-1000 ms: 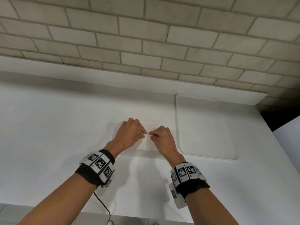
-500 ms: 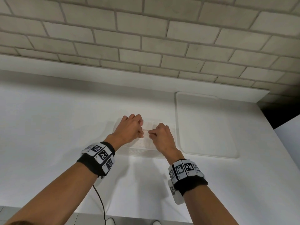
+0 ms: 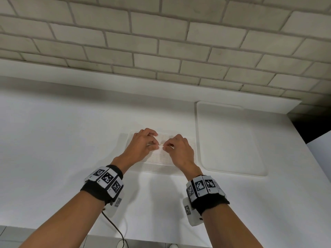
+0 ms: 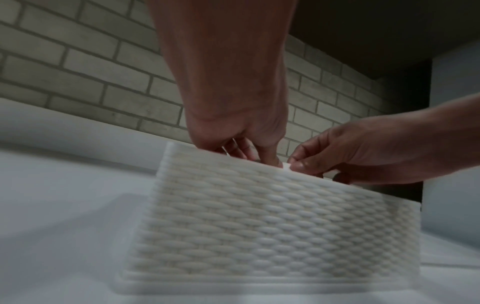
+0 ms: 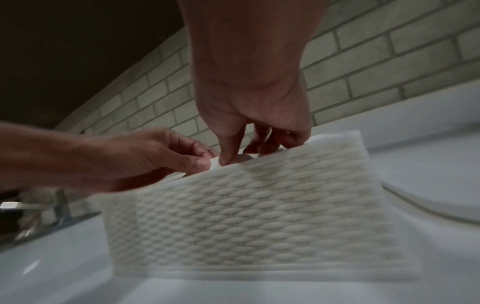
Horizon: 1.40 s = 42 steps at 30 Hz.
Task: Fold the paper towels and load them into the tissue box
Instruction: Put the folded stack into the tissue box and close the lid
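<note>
A white woven-pattern tissue box [image 3: 161, 164] stands on the white counter [image 3: 62, 149]. Both hands are on its top. My left hand [image 3: 154, 145] and right hand [image 3: 166, 147] each pinch a small white tab of paper towel [image 3: 160, 145] that sticks up at the middle of the top. The left wrist view shows the left hand [image 4: 262, 160] and right hand [image 4: 298, 164] meeting at the tab [image 4: 285, 165] above the box wall [image 4: 259, 216]. From the right wrist, the right hand [image 5: 233, 158] and left hand [image 5: 202, 162] hold the tab [image 5: 214, 163]. The box top is hidden.
A flat white tray [image 3: 229, 140] lies just right of the box. A brick wall [image 3: 161, 42] rises behind a raised ledge. A dark gap opens at the far right. A black cable [image 3: 114, 228] hangs over the counter's front edge. A metal fixture [image 5: 59, 205] shows at the left.
Both hands have stayed on the box top, shifting only slightly right and away from me. The fingertips remain together at the paper tab.
</note>
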{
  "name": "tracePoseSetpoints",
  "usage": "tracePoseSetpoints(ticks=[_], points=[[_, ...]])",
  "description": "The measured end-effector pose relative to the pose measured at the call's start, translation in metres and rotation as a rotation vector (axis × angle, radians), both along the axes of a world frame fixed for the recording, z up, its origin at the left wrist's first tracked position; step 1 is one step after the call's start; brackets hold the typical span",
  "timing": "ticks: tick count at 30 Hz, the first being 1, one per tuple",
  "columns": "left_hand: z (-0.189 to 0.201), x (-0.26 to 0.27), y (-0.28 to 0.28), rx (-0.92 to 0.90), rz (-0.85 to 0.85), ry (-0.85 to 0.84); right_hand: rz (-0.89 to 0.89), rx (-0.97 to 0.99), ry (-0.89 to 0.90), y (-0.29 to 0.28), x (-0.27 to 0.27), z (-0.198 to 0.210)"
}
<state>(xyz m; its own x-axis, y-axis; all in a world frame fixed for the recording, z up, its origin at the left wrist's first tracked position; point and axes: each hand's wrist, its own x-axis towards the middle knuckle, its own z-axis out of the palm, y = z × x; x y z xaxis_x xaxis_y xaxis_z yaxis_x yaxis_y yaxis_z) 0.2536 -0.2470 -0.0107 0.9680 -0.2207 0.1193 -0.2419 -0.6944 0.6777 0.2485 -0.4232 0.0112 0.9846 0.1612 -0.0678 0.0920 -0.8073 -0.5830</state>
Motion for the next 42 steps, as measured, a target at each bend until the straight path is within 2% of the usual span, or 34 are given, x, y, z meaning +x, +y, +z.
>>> tracePoseSetpoints(ticks=[3, 12, 15, 18, 19, 20, 22, 24, 26, 30, 42], points=[[0.000, -0.003, -0.005, -0.126, 0.035, -0.017, -0.030, 0.140, 0.018, -0.004, -0.001, -0.001], [-0.002, -0.006, -0.005, -0.174, 0.024, -0.008, -0.043, 0.187, -0.029, -0.003, -0.007, -0.003], [0.006, -0.010, 0.001, -0.240, 0.033, 0.042, -0.064, 0.367, -0.056, -0.008, -0.010, 0.001], [0.017, -0.015, 0.020, -0.289, 0.191, 0.033, -0.263, 0.360, -0.253, -0.027, -0.012, 0.007], [0.020, -0.018, 0.027, -0.280, 0.278, 0.035, -0.360, 0.354, -0.266, -0.034, -0.013, 0.008], [0.022, -0.021, 0.032, -0.282, 0.378, 0.066, -0.448, 0.378, -0.224, -0.040, -0.015, 0.009], [0.026, -0.029, 0.040, -0.370, 0.552, 0.244, -0.566, 0.509, 0.002, -0.047, -0.018, 0.010], [0.021, -0.033, 0.042, -0.556, 0.604, 0.492, -0.649, 0.666, 0.280, -0.047, -0.019, 0.010], [0.015, -0.033, 0.040, -0.668, 0.609, 0.660, -0.687, 0.755, 0.397, -0.045, -0.020, 0.009], [0.005, -0.020, 0.038, -0.682, 0.684, 0.688, -0.708, 0.810, 0.414, -0.043, -0.011, 0.008], [0.008, 0.005, 0.042, -0.709, 0.654, 0.689, -0.713, 0.827, 0.434, -0.044, 0.017, 0.004]])
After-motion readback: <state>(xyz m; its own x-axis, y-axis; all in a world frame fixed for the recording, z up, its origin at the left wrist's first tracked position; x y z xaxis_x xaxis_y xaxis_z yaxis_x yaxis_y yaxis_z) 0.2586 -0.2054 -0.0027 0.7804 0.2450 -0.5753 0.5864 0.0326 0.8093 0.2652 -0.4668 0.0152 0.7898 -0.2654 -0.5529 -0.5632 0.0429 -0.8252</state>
